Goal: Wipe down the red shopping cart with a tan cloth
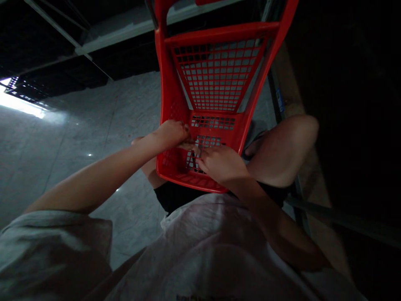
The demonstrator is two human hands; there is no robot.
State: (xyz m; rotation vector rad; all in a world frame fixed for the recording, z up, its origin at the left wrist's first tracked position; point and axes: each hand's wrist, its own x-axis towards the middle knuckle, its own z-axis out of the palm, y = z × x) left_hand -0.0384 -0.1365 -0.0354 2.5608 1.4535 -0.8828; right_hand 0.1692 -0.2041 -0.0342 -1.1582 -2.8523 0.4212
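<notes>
A red plastic mesh basket sits at the frame's centre over the grey stone floor, with the left hand and right hand curled together on its lower mesh, what each grip holds impossible to tell

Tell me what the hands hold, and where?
The left hand and right hand touch the red basket's mesh; whether they grip it, I cannot tell.

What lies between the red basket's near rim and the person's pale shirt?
Black shorts lie there, in the head view, between the red mesh basket and the pale shirt.
</notes>
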